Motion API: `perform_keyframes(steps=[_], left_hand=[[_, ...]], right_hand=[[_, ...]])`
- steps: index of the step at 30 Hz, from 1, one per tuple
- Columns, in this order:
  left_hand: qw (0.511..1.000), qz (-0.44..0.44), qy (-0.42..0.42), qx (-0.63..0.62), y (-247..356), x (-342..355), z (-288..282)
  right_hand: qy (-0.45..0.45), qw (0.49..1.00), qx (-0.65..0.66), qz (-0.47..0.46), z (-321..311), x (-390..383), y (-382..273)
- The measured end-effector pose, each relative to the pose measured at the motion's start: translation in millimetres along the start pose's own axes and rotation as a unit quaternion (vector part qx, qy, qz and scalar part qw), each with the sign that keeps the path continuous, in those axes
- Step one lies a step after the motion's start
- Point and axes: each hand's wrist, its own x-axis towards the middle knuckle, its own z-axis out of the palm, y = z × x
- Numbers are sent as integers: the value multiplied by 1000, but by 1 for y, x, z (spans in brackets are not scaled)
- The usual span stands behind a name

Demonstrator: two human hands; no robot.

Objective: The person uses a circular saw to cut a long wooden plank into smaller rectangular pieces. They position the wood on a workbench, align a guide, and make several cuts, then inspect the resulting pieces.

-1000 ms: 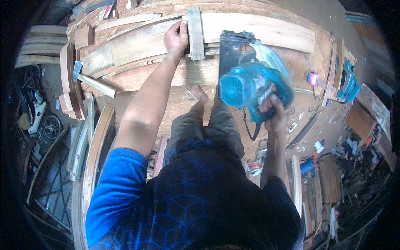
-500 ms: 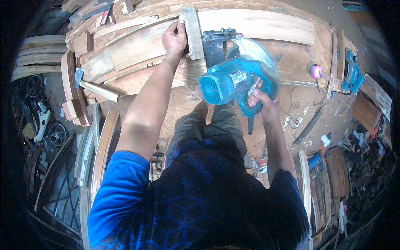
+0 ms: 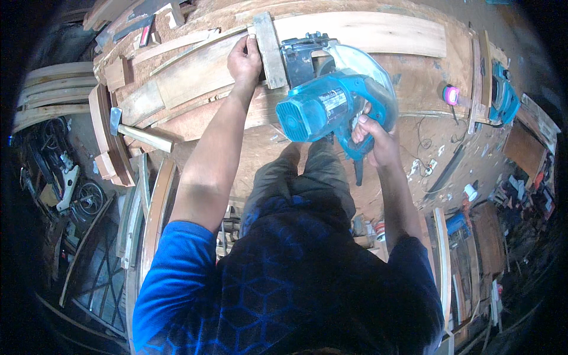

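Note:
A teal circular saw with a black base stands over the boards on the workbench. My right hand is wrapped round its rear handle, fingers near the trigger. A short wooden strip lies crosswise over the long wooden board, close along the left side of the saw's base. My left hand is closed at the strip's left edge, thumb against it, pinching it to the board. The pale right part of the board reaches out beyond the saw, whose body hides the blade and the cutting place.
A hammer lies at the bench's left end by a wood block. Toward the right end are a pink-and-black round item and another teal power tool. Curved wooden pieces stand left of me; scraps litter the floor.
The saw has moved slightly away from me along the wooden strip. My left hand keeps its place on the strip, and the whole view has tilted a little.

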Motion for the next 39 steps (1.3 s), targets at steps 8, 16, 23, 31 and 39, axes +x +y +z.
perform_keyframes(steps=[8, 16, 23, 31, 39], left_hand=[[1000, 0, -15, -3, 5, -1, -1], [1000, -3, 2, -24, 9, -4, -2], [999, 5, 6, -35, 9, -8, 0], [1000, 8, 11, -26, 14, -10, 0], [999, -5, 5, -50, 14, -10, 1]], right_hand=[[7, 1000, 1, 1, 8, 13, -7], [10, 1000, -13, -18, 12, 21, -10], [29, 999, -4, -13, 17, 25, -14], [29, 999, 2, -22, 24, 34, -19], [40, 999, 1, -23, 31, 42, -28]])
